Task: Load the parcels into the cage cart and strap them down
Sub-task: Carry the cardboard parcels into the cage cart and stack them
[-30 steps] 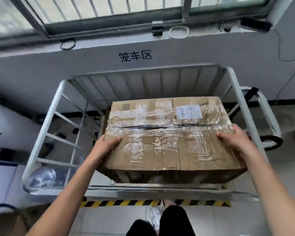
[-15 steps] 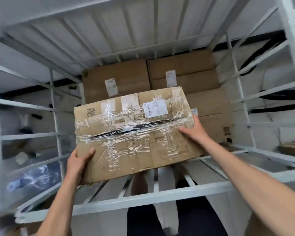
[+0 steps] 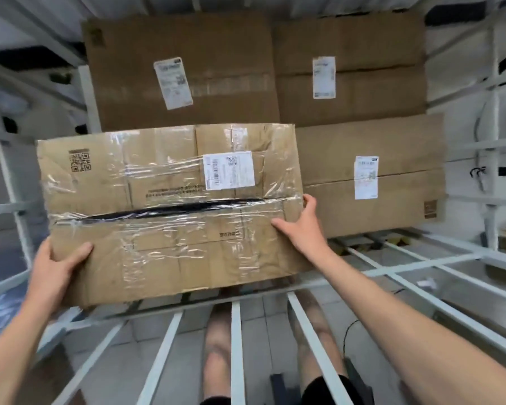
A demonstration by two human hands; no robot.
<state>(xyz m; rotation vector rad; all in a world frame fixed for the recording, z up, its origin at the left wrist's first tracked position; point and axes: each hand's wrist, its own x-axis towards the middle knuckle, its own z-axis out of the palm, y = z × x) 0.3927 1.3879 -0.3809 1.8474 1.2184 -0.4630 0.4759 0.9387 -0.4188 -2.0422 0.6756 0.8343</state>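
Observation:
A taped cardboard parcel (image 3: 170,211) with a white label and a dark slit along its seam hangs inside the white cage cart (image 3: 406,267). My left hand (image 3: 54,266) grips its near left corner, thumb on top. My right hand (image 3: 300,226) holds its right edge, thumb on the top face and fingers round the side. Three more cardboard parcels lie in the cart: one at the back left (image 3: 181,68), one at the back right (image 3: 351,65) and one at the front right (image 3: 371,173), right beside the held parcel.
White bars of the cart's front side (image 3: 237,346) run below the parcel, with my legs behind them. Side rails stand at the left (image 3: 9,182) and right (image 3: 491,141). Bare cart floor slats show to the front right (image 3: 392,247).
The parcel has gone from above the cart's top rim down into the cart, toward the front left. My view has tipped downward and closer. Both hands kept their hold.

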